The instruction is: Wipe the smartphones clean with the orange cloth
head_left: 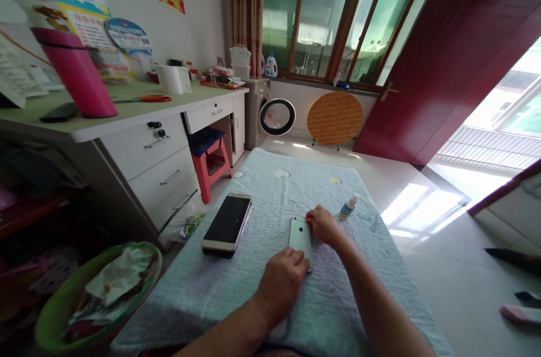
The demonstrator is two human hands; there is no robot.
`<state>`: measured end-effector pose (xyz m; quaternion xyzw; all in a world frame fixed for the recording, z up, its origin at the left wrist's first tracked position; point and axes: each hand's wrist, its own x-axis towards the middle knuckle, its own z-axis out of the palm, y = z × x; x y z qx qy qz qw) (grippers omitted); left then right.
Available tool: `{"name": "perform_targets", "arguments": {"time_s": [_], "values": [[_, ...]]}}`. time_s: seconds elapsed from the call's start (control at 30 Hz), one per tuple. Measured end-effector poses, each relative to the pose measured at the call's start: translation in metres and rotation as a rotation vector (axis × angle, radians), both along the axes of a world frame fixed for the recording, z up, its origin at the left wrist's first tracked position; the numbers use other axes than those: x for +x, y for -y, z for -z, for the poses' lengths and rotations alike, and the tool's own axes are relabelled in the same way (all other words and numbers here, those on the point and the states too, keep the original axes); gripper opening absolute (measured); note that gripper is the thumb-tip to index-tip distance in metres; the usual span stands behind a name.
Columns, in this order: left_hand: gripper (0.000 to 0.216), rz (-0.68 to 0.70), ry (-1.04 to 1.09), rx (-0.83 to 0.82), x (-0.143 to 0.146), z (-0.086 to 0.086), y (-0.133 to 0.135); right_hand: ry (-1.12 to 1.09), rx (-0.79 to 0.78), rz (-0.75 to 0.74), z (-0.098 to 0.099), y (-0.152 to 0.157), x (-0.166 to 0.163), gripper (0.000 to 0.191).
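- 1 surface (270,199), draped in a pale blue cloth with small printed motifs; we take its near edge as the one by the person.
- 1 silver phone (299,236), back up with its logo showing, lying between the left and right edges, its camera end toward the far edge.
- 2 hands, apart from each other: the left hand (284,275) is closed over the phone's near end; the right hand (324,226) pinches 1 small orange item (309,221) at the phone's far right corner. We cannot tell what that item is.
- 1 larger gold-rimmed phone (229,223), dark screen up, near the left edge; we note something dark beneath it.
- 1 small spray bottle (347,208), upright, near the right edge, just beyond the right hand.
- 1 green basket (48,320), filled with crumpled scraps, beside the near left corner.
- 1 red stool (204,179), well beyond the left edge.
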<state>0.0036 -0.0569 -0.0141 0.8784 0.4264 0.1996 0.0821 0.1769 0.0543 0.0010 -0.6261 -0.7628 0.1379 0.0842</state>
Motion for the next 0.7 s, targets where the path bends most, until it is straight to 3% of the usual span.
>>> {"name": "perform_targets", "arguments": {"time_s": [0.37,0.7], "values": [[0.012,0.001,0.038,0.007,-0.001,0.003,-0.001,-0.071,-0.036,0.223,-0.006,0.037,-0.008,0.028],[0.012,-0.020,0.051,-0.005,-0.001,0.007,-0.002,-0.248,-0.107,0.273,-0.002,0.078,-0.011,0.027]]}}
